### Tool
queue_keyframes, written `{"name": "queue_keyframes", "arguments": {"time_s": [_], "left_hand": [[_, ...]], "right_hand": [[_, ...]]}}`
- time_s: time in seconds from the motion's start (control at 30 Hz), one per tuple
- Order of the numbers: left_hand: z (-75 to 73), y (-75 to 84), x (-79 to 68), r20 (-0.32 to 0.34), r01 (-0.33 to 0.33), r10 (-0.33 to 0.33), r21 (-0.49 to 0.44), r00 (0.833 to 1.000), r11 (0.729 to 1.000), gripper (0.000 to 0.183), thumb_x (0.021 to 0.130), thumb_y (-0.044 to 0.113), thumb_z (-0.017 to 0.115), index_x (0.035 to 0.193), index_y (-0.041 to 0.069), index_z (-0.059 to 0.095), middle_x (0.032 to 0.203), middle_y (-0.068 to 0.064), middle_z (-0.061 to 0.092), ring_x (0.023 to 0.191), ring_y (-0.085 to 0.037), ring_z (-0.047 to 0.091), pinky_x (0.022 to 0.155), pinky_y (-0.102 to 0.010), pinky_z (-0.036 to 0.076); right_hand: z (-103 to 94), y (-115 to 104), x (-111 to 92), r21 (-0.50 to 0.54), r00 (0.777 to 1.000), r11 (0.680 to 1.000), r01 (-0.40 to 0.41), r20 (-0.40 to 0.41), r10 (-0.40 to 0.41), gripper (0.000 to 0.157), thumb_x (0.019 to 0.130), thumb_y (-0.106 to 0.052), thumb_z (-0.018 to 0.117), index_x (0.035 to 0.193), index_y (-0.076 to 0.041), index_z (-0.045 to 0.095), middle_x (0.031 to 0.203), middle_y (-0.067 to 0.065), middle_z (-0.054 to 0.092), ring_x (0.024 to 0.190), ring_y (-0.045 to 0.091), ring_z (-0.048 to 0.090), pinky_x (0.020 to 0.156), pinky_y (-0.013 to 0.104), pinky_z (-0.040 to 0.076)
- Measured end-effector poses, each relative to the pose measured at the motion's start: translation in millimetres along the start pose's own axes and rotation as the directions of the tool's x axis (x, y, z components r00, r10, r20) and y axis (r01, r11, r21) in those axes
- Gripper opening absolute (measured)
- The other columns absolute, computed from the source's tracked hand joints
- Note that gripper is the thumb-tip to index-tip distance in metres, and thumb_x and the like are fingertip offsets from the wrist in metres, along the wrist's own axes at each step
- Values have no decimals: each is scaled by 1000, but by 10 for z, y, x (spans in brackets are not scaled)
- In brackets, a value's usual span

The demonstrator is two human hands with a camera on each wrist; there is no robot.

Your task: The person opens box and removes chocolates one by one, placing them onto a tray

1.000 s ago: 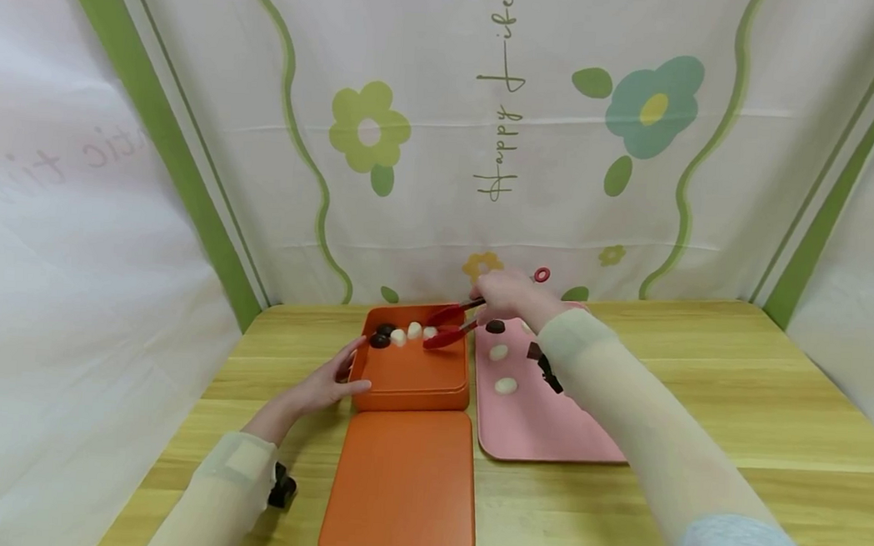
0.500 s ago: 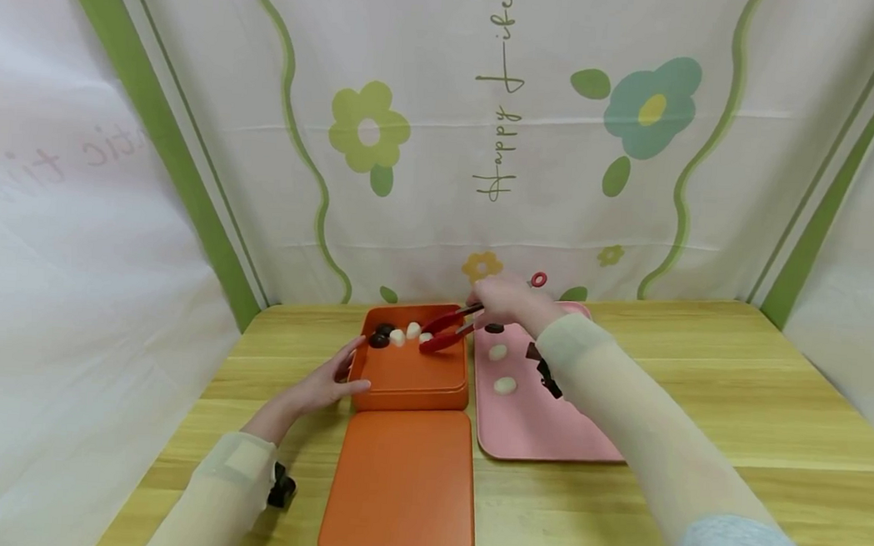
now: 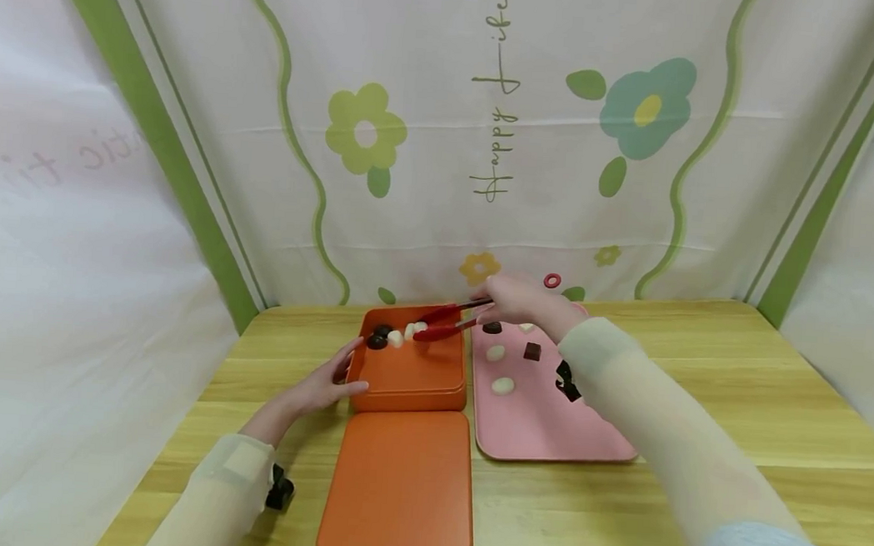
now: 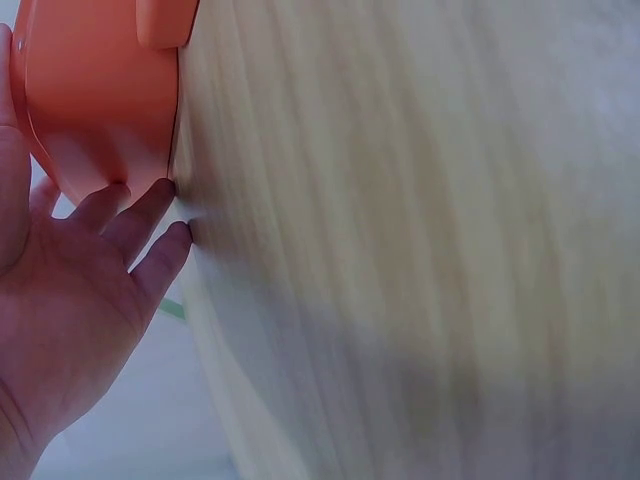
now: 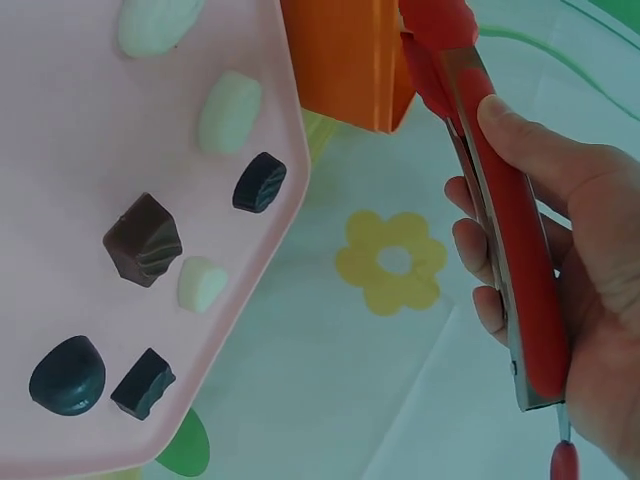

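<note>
My right hand (image 3: 514,301) grips red-and-metal tongs (image 5: 520,260), fingers and thumb wrapped round the handles. The tongs' red tips reach into an orange box (image 3: 416,374), beside a white chocolate (image 3: 420,328); whether they pinch it I cannot tell. To its left in the box lie more white chocolates (image 3: 395,338) and dark chocolates (image 3: 377,341). My left hand (image 3: 317,389) rests against the box's left wall, thumb at the front-left corner. In the left wrist view its fairly straight fingers (image 4: 145,220) touch the box's outer side.
Right of the box lies a pink tray (image 3: 525,433) with several white and dark chocolates, among them a brown block (image 3: 532,351). An orange lid (image 3: 397,488) lies flat in front of the box. A printed curtain (image 3: 440,223) hangs behind the wooden table (image 3: 738,392).
The tong tips and the white chocolate beside them have shifted slightly left, towards the other white chocolates. My right forearm has swung right, uncovering the brown block. The left hand stays put.
</note>
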State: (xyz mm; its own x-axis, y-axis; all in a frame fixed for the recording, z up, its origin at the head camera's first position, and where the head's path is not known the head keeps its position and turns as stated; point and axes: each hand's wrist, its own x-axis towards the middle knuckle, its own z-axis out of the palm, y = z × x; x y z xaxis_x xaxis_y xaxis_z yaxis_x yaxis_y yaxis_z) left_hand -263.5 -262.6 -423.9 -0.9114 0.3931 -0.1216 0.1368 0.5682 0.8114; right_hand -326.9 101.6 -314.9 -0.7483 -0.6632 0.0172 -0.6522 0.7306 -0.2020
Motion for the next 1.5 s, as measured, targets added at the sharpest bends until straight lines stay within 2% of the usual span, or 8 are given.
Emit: {"name": "queue_keyframes", "arguments": {"time_s": [0.17, 0.33, 0.53, 0.73, 1.03, 1.23, 1.4, 1.5], "left_hand": [[6, 0, 20, -4, -6, 6, -11, 1000, 1000, 82, 96, 14, 63, 157, 9, 7, 153, -35, 13, 140, -50, 16, 110, -60, 18], [6, -8, 12, 3, -3, 3, -2, 1000, 1000, 85, 96, 23, 64, 158, 14, 7, 154, -32, 16, 141, -47, 18, 111, -58, 20], [-2, -19, -12, -1, -1, 1, 1, 1000, 1000, 85, 95, 27, 65, 158, 18, 9, 153, -31, 19, 140, -46, 22, 110, -57, 22], [-8, -13, -20, 2, -9, 9, -1, 1000, 1000, 85, 95, 27, 65, 158, 16, 9, 153, -32, 21, 139, -46, 23, 110, -57, 24], [6, -13, -25, 6, -17, 17, -12, 1000, 1000, 85, 95, 27, 65, 158, 16, 8, 153, -32, 19, 140, -46, 21, 110, -57, 22], [10, -22, -23, 12, -19, 19, -10, 1000, 1000, 84, 96, 25, 64, 158, 15, 7, 153, -31, 20, 140, -46, 21, 110, -57, 22], [17, -27, -20, 15, -23, 24, -12, 1000, 1000, 85, 96, 25, 64, 158, 15, 6, 153, -31, 19, 140, -46, 21, 110, -57, 22], [19, -26, -12, 7, -26, 26, -22, 1000, 999, 84, 96, 23, 64, 158, 14, 7, 153, -32, 20, 140, -45, 22, 110, -57, 22]], "right_hand": [[-31, 76, -120, 65, 997, 997, 31, -69, -27, 38, 88, -20, 74, 122, -5, 68, 115, 9, 68, 99, 25, 63, 86, 39, 51], [-88, 120, -302, 92, 992, 995, 22, -124, -10, 44, 88, -20, 74, 128, -4, 64, 120, 12, 65, 108, 29, 60, 92, 44, 48], [-165, 168, -533, 105, 983, 993, 49, -184, -29, 35, 87, -20, 75, 120, -8, 69, 104, 4, 69, 82, 20, 61, 77, 38, 50], [-218, 230, -768, 91, 975, 994, 55, -221, -34, 36, 87, -22, 75, 121, -8, 69, 89, -1, 68, 61, 9, 56, 61, 31, 48], [-231, 304, -1141, 0, 968, 1000, -19, -249, 19, 50, 88, -33, 73, 131, -9, 63, 94, 3, 70, 66, 13, 53, 58, 31, 41], [-184, 288, -1340, -75, 953, 995, -64, -300, 39, 49, 87, -31, 75, 130, -10, 64, 104, 8, 70, 67, 14, 55, 59, 33, 44], [-152, 250, -1530, -106, 953, 991, -81, -299, 46, 46, 87, -27, 75, 128, -9, 65, 87, 2, 68, 61, 11, 51, 55, 31, 42], [-119, 251, -1654, -123, 952, 989, -85, -302, 45, 49, 87, -27, 75, 131, -10, 63, 90, 4, 69, 63, 12, 53, 55, 32, 42]]}}
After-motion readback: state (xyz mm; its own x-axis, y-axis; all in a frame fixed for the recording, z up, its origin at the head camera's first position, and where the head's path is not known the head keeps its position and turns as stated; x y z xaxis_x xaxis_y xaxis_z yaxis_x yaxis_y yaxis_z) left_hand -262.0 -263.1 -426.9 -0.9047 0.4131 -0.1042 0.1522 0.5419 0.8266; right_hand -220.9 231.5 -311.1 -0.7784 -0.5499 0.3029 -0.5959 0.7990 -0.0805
